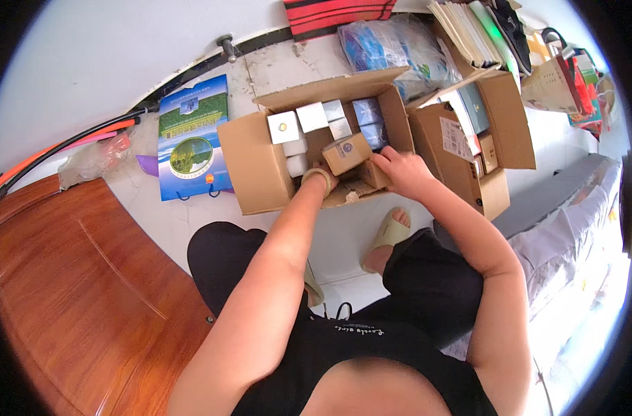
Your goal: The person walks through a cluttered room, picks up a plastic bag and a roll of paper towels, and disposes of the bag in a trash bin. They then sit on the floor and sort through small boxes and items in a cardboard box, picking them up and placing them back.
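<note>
An open cardboard box [257, 170] stands on the floor in front of me, its flaps spread. My left hand [324, 177] reaches down inside it, a light bangle at the wrist; its fingers are hidden below a small brown carton [347, 154] that lies tilted. At the box's right front, my right hand [405, 173] has its fingers curled over the top of another small brown carton [376, 176]. White cartons [283, 127] fill the left and back of the box. Blue cartons [366, 112] stand at its back right. White rounded items [296, 165] sit beside my left hand.
A second open cardboard box [427, 135] with several cartons adjoins on the right. A blue and green paper bag [191, 139] lies left. Plastic-wrapped goods [392, 52] and books [468, 35] are behind. A wooden panel [80, 298] is near left; a grey cushioned seat [538, 201] is right.
</note>
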A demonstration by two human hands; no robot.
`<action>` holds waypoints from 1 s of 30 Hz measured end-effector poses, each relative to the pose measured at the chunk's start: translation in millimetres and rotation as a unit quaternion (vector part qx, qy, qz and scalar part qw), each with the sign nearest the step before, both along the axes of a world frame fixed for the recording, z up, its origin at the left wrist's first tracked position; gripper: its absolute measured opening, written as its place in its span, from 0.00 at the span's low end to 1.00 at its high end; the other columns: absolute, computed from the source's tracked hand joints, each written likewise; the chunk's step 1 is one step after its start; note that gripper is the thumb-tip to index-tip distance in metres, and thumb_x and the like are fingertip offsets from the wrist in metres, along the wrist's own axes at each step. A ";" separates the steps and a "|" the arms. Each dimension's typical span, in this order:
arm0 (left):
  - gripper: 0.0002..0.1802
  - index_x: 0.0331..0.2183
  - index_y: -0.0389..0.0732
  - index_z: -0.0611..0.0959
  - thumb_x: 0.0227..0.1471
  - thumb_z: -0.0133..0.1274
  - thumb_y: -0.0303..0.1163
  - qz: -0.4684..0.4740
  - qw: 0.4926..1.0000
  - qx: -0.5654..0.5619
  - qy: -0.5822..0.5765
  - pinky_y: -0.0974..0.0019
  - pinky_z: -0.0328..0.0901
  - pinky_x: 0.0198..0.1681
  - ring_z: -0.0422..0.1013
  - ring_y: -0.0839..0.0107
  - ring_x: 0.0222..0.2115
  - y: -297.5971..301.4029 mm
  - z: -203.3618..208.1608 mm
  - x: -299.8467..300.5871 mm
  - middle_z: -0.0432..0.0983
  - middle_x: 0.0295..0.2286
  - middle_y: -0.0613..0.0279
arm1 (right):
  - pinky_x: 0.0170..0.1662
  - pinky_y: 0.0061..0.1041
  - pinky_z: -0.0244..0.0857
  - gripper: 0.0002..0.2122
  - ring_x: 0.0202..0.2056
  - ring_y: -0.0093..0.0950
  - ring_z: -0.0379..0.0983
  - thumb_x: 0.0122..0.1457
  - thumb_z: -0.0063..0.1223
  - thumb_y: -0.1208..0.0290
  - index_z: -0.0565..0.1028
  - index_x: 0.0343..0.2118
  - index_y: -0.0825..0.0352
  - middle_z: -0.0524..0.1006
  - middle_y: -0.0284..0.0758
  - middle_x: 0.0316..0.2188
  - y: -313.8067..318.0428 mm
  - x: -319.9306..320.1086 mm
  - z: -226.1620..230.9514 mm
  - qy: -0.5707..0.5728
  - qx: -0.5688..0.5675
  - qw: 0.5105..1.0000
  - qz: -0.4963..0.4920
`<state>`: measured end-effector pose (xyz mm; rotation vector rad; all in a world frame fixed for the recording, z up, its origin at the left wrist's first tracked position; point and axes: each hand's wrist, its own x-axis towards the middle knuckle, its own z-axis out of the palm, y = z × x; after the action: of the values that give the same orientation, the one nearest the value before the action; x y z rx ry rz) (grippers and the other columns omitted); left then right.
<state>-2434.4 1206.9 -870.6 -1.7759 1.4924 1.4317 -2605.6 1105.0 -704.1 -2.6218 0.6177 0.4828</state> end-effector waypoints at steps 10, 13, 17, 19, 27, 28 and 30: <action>0.34 0.50 0.50 0.71 0.44 0.51 0.56 -0.035 0.997 0.055 -0.035 0.59 0.59 0.53 0.62 0.61 0.51 -3.6 30.9 22.6 0.65 0.51 0.62 | 0.37 0.34 0.68 0.29 0.35 0.37 0.73 0.35 0.61 0.73 0.67 0.46 0.57 0.67 0.36 0.38 -10.3 18.5 35.5 0.042 0.020 0.998 -0.035; 0.31 0.48 0.51 0.74 0.44 0.50 0.56 -0.070 0.992 0.098 -0.036 0.60 0.60 0.52 0.63 0.61 0.50 -11.6 51.3 27.9 0.66 0.51 0.61 | 0.36 0.34 0.68 0.28 0.34 0.37 0.73 0.34 0.61 0.73 0.68 0.45 0.56 0.68 0.36 0.36 -16.6 14.8 37.1 0.001 0.021 0.999 -0.039; 0.27 0.43 0.45 0.78 0.43 0.53 0.51 -0.101 0.992 0.049 -0.053 0.62 0.64 0.48 0.67 0.59 0.46 -9.0 67.5 33.6 0.70 0.46 0.57 | 0.35 0.34 0.68 0.28 0.33 0.37 0.73 0.33 0.61 0.73 0.69 0.44 0.56 0.69 0.36 0.34 -23.6 12.4 40.2 -0.029 0.021 0.999 -0.036; 0.25 0.39 0.41 0.80 0.41 0.54 0.47 -0.114 0.991 0.000 -0.069 0.63 0.65 0.46 0.69 0.59 0.44 4.0 68.3 31.7 0.73 0.42 0.55 | 0.34 0.34 0.68 0.28 0.32 0.37 0.73 0.33 0.61 0.73 0.69 0.43 0.56 0.69 0.36 0.33 -23.2 16.0 40.0 -0.028 0.032 0.999 -0.034; 0.31 0.42 0.39 0.77 0.36 0.58 0.48 -0.106 0.992 0.008 -0.065 0.59 0.65 0.45 0.70 0.58 0.42 -2.7 132.6 38.3 0.73 0.41 0.50 | 0.33 0.34 0.69 0.25 0.32 0.38 0.73 0.33 0.63 0.71 0.68 0.39 0.60 0.69 0.38 0.34 -10.5 17.1 30.4 0.004 0.019 1.000 -0.005; 0.34 0.44 0.38 0.75 0.36 0.58 0.48 -0.105 0.992 -0.007 -0.067 0.58 0.65 0.46 0.70 0.56 0.43 0.9 133.2 43.0 0.73 0.42 0.49 | 0.32 0.34 0.69 0.24 0.32 0.38 0.73 0.34 0.63 0.71 0.68 0.39 0.60 0.69 0.39 0.34 -8.8 18.7 31.0 0.007 0.019 1.000 0.000; 0.37 0.48 0.40 0.72 0.38 0.55 0.51 -0.090 0.994 0.009 -0.059 0.58 0.64 0.46 0.69 0.56 0.43 4.6 134.6 45.6 0.72 0.43 0.49 | 0.32 0.34 0.69 0.24 0.31 0.38 0.73 0.34 0.63 0.71 0.67 0.39 0.61 0.69 0.39 0.34 -4.0 22.9 31.8 0.016 0.019 1.000 0.016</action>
<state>-2388.8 1211.4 -735.9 -1.6385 1.5300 1.2270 -2582.7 1100.9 -672.3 -2.5955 0.5719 0.5407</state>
